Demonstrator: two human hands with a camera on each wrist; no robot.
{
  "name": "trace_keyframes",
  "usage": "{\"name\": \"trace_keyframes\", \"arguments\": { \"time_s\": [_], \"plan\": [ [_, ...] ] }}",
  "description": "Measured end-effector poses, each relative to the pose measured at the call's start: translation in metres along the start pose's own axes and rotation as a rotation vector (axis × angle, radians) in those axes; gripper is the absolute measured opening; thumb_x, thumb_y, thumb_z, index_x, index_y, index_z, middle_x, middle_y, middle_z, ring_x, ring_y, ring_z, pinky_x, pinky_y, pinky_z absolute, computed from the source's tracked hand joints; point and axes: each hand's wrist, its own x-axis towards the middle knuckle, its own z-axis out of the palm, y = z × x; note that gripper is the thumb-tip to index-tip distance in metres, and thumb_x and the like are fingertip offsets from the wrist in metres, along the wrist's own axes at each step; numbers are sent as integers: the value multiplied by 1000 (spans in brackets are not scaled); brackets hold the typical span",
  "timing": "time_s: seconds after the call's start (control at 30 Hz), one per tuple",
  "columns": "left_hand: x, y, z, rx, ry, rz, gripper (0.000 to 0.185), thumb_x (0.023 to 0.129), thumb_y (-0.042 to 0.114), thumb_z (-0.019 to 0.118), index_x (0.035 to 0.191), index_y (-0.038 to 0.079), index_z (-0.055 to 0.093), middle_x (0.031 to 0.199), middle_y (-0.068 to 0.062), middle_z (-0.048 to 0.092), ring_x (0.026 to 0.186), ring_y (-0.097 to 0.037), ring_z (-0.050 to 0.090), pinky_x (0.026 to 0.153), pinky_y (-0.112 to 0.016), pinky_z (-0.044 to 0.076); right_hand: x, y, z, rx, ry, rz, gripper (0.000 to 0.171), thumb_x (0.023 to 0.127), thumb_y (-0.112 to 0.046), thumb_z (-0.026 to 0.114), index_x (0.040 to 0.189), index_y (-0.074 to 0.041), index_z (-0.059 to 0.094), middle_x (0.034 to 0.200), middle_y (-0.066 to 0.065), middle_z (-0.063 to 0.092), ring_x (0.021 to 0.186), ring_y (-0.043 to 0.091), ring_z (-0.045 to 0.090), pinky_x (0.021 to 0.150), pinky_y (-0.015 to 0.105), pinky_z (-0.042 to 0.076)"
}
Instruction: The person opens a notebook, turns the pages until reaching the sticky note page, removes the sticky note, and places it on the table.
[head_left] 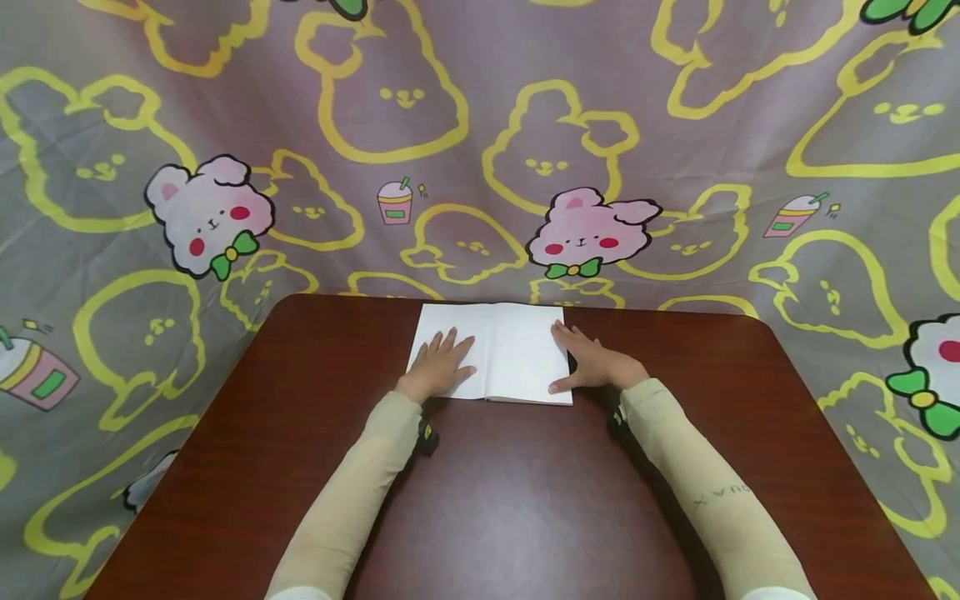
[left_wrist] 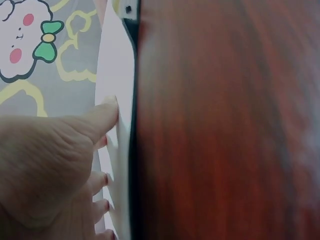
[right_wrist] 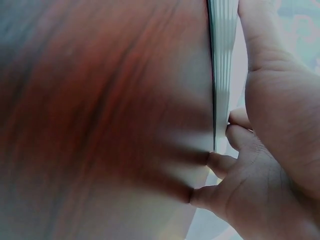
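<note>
Stretching forward in smooth beige sleeves across a glossy reddish-brown wooden surface. Book already lying opened, blank matte pages, at the far edge; flattening seemingly under way. Left hand pressing flat, fingers spread, on the left page; right hand curling fingers round the right page stack's edge. Hanging behind, soft rabbit-print cloth.
</note>
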Motion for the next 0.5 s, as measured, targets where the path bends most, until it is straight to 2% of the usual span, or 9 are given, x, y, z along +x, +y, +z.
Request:
{"name": "trace_keyframes", "arguments": {
  "time_s": [0.33,0.4,0.5],
  "plan": [
    [0,6,0,-4,-11,-27,62,108,39,46,163,16,27,169,-21,12,155,-47,9,122,-65,13,-4,-1,1,3,-7,0,127,80,-58,81,162,0,3,170,20,-1,155,48,-2,116,76,5],
    [0,7,-1,5,5,-10,61,108,37,47,161,14,30,168,-23,15,154,-47,13,122,-64,15,-5,-2,0,5,0,-5,127,80,-57,81,162,0,3,170,20,0,155,48,-1,116,76,5],
    [0,8,-2,35,37,50,58,108,33,48,159,8,35,165,-25,24,153,-45,19,124,-58,18,-4,-3,-1,5,6,-11,126,80,-56,81,162,0,4,170,20,0,155,48,0,115,76,6]
  ]
}}
